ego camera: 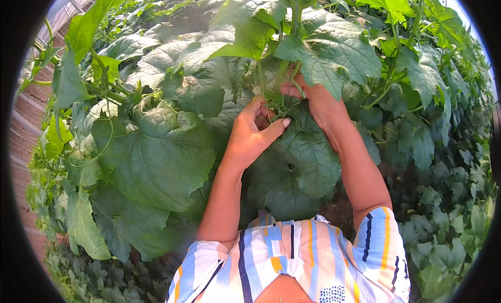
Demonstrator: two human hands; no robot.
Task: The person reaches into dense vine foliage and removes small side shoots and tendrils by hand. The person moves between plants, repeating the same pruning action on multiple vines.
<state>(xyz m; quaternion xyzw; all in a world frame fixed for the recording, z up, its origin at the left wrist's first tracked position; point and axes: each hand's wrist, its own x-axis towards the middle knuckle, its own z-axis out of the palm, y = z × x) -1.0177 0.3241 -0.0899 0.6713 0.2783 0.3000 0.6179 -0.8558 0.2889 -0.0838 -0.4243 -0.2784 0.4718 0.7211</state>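
My left hand [254, 125] is curled around thin green tendrils and small shoots [278, 105] of a climbing vine in front of me. Higher and to the right, my right hand [309, 93] has its fingers at the vine's green stem [282, 70], partly behind a broad lobed leaf [336, 52]; what its fingertips hold is hidden. Below both hands hangs a large dark green leaf [309, 154]. Another wide leaf [156, 154] lies left of my left forearm.
Dense vines with large leaves [415, 135] stand on the right and beyond my hands. A leafy stem [105, 74] rises at the left, with curling tendrils. Reddish-brown ground [29, 131] shows at the far left, and low foliage [442, 260] at lower right.
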